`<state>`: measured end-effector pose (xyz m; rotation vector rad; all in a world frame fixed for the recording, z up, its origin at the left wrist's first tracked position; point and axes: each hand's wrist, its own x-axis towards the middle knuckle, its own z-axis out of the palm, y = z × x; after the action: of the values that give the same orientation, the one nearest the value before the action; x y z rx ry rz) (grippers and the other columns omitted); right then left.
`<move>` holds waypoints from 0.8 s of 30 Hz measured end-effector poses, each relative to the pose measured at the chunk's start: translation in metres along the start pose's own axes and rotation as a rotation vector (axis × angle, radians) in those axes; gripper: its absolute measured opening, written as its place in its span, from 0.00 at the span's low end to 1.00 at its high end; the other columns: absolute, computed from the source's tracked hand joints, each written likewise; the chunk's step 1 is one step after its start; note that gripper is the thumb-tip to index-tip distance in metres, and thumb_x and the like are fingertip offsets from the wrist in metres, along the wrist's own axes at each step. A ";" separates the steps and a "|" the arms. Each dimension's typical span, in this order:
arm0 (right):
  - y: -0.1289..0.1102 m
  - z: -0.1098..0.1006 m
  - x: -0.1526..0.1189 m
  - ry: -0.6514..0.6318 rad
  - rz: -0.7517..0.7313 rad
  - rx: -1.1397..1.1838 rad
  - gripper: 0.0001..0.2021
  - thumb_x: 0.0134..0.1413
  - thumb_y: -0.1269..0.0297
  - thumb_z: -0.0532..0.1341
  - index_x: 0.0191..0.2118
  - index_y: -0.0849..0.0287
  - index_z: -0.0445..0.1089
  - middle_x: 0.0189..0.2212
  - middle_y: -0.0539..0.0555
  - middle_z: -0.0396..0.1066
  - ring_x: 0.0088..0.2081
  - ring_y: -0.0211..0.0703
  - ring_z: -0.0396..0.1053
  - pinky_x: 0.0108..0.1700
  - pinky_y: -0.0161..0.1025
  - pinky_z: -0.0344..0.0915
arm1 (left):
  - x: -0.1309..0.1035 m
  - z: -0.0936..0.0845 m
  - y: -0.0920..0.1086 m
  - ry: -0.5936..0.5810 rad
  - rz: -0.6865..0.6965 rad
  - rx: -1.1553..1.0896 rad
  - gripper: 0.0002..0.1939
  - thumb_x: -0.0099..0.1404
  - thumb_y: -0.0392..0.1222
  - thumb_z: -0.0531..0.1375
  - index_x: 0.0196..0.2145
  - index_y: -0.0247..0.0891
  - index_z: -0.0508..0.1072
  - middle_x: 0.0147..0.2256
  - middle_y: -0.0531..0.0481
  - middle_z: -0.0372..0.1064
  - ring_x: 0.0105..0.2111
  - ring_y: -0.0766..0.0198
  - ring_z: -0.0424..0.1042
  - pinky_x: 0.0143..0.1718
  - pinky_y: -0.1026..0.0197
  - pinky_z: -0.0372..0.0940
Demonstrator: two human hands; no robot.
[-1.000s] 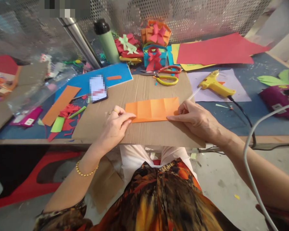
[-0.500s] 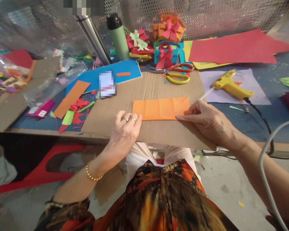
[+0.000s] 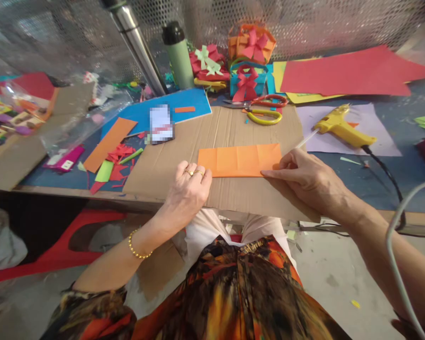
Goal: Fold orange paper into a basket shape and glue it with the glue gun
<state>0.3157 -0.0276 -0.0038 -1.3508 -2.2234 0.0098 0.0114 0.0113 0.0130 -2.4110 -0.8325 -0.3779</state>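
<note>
A folded strip of orange paper (image 3: 240, 159) with several upright creases lies on a brown cardboard sheet (image 3: 184, 132). My left hand (image 3: 190, 186), with rings and curled fingers, grips the strip's lower left corner. At the lower right corner my right hand (image 3: 301, 172) pinches the paper's edge between thumb and index finger. Its other fingers are bent inward. Beyond the strip lie scissors (image 3: 265, 116) with red and yellow handles.
A yellow glue gun (image 3: 345, 127) rests on lilac paper (image 3: 386, 137) at right, its cable crossing the table edge. Red card sheets (image 3: 340, 73), finished paper baskets (image 3: 248, 80), a green bottle (image 3: 180, 59) and a steel flask (image 3: 138, 42) stand behind. Paper scraps (image 3: 116, 163) and a phone (image 3: 161, 123) lie left.
The whole view has shifted slightly, so things appear a little further right. Both hands stay on the orange paper in nearly the same places.
</note>
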 end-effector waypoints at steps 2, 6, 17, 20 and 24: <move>-0.001 0.000 0.000 0.019 0.024 0.025 0.13 0.69 0.61 0.57 0.44 0.49 0.80 0.34 0.55 0.67 0.33 0.45 0.63 0.32 0.42 0.58 | 0.001 0.003 -0.001 0.073 0.024 0.030 0.16 0.72 0.26 0.51 0.47 0.32 0.78 0.31 0.45 0.70 0.33 0.57 0.66 0.43 0.51 0.65; -0.001 0.001 0.001 0.055 0.063 0.083 0.09 0.67 0.57 0.60 0.38 0.53 0.76 0.32 0.53 0.66 0.31 0.44 0.63 0.31 0.40 0.57 | 0.003 0.003 -0.001 0.120 0.062 0.076 0.12 0.72 0.27 0.55 0.43 0.30 0.78 0.28 0.48 0.69 0.31 0.59 0.66 0.42 0.53 0.66; 0.001 0.001 -0.002 0.045 -0.144 -0.121 0.13 0.70 0.63 0.56 0.48 0.52 0.79 0.35 0.55 0.67 0.34 0.45 0.63 0.34 0.42 0.58 | -0.007 -0.015 0.009 -0.139 0.100 0.209 0.19 0.70 0.23 0.50 0.54 0.18 0.74 0.37 0.36 0.74 0.37 0.54 0.72 0.45 0.50 0.69; 0.000 -0.003 -0.002 0.031 -0.224 -0.161 0.16 0.71 0.67 0.53 0.51 0.56 0.78 0.35 0.57 0.66 0.35 0.44 0.62 0.35 0.41 0.57 | -0.009 -0.013 0.012 -0.149 0.080 0.201 0.25 0.70 0.23 0.50 0.62 0.25 0.69 0.37 0.38 0.74 0.38 0.54 0.73 0.44 0.51 0.69; 0.000 -0.004 0.000 0.023 -0.235 -0.166 0.16 0.70 0.68 0.53 0.51 0.57 0.78 0.35 0.57 0.66 0.34 0.44 0.60 0.34 0.41 0.56 | -0.008 -0.008 0.008 -0.173 0.024 0.146 0.27 0.72 0.24 0.48 0.65 0.34 0.67 0.36 0.41 0.71 0.37 0.55 0.73 0.41 0.52 0.68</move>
<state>0.3170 -0.0284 -0.0001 -1.1559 -2.3927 -0.2791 0.0099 -0.0028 0.0129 -2.3386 -0.8729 -0.0964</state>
